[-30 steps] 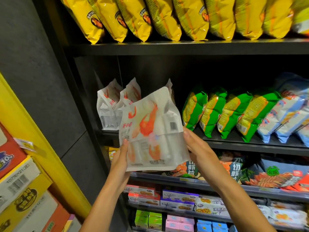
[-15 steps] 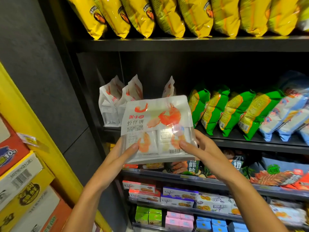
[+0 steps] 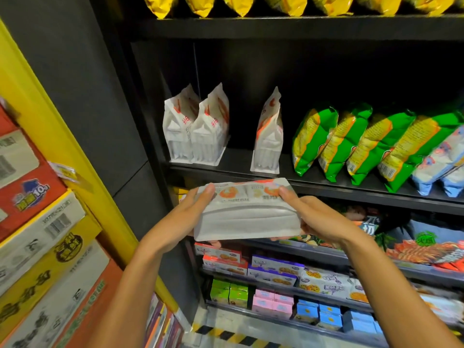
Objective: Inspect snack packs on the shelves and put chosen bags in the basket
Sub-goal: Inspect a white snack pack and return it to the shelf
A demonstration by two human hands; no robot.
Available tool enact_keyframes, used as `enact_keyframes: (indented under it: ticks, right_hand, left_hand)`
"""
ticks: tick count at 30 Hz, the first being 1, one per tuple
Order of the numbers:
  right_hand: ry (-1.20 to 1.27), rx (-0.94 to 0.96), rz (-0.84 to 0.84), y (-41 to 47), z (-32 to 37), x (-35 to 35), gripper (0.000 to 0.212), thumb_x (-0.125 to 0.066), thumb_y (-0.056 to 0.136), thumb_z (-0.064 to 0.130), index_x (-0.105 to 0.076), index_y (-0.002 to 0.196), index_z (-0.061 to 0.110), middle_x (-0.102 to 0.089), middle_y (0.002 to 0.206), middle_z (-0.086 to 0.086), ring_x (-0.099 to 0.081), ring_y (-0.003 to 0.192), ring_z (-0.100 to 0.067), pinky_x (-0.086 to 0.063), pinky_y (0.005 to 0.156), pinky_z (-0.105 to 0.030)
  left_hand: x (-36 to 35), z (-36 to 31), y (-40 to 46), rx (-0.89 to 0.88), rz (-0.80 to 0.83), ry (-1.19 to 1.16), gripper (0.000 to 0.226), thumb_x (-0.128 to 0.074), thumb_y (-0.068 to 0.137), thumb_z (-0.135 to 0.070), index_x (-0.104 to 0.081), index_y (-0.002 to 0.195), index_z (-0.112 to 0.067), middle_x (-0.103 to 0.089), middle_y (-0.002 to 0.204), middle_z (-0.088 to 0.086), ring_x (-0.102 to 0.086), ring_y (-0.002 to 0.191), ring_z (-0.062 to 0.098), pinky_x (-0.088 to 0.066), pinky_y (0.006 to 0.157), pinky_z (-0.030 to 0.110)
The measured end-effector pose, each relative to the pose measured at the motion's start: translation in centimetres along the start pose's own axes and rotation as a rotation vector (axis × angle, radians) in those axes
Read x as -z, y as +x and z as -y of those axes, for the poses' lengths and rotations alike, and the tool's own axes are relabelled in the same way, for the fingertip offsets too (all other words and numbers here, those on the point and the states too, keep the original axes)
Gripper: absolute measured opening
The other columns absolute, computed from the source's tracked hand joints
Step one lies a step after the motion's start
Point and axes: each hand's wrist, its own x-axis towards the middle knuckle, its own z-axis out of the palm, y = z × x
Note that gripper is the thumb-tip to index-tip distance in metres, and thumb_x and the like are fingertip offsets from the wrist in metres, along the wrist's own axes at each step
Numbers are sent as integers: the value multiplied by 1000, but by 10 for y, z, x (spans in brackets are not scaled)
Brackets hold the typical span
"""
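Observation:
I hold a white shrimp-print snack bag (image 3: pixel 247 217) flat in front of the shelves, its folded base turned toward me. My left hand (image 3: pixel 193 213) grips its left end, thumb on top. My right hand (image 3: pixel 313 217) grips its right end the same way. Three matching white bags stand upright on the middle shelf (image 3: pixel 326 187): two (image 3: pixel 195 131) at the left, one (image 3: pixel 268 136) apart to their right. No basket is in view.
Green chip bags (image 3: pixel 351 144) and blue-white bags (image 3: pixel 442 164) fill the shelf's right side. Yellow bags (image 3: pixel 288 3) line the top shelf. Lower shelves hold biscuit packs (image 3: pixel 273 270) and small boxes (image 3: pixel 273 302). Stacked cartons (image 3: pixel 42 242) and a yellow post (image 3: pixel 62 136) stand at left.
The bag has been lowered and tipped from upright with its face toward me to flat with its base toward me. Both hands kept hold of it; the view tilted down.

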Motion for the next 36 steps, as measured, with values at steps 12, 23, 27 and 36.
enact_keyframes:
  ticks: [12,23,27,36]
  right_hand:
    - [302,44,124,0,-2,-10,54,-66,95,37,-52,146,27,-67,138,5,-64,127,-16,-51,109,-44]
    - [189,367,-60,3,20,-14,51,-62,98,14,-47,144,31,-64,135,26,-58,129,1,-48,101,-16]
    - [182,453,-267,13,34,-29,57,-68,93,30,-45,144,41,-59,137,30,-55,131,3,-49,111,-32]
    - [-25,680,-347,34,85,-77,88,-77,88,39,-24,159,41,-19,163,29,-25,149,7,-37,118,-20]
  left_hand:
    - [7,8,-6,-143,21,-32,78,-69,89,-44,-27,155,-46,-58,142,-24,-56,134,5,-53,106,38]
    - [17,14,0,-190,-14,-198,80,-86,73,-32,-53,144,-23,-68,137,-2,-63,129,21,-48,111,44]
    - [14,8,2,-299,-204,-279,85,-91,59,-30,-57,137,-23,-72,129,-4,-67,121,15,-57,94,25]
    - [0,-17,25,-552,-620,-131,67,-90,71,-29,-57,128,-35,-69,121,-18,-63,118,3,-56,89,22]
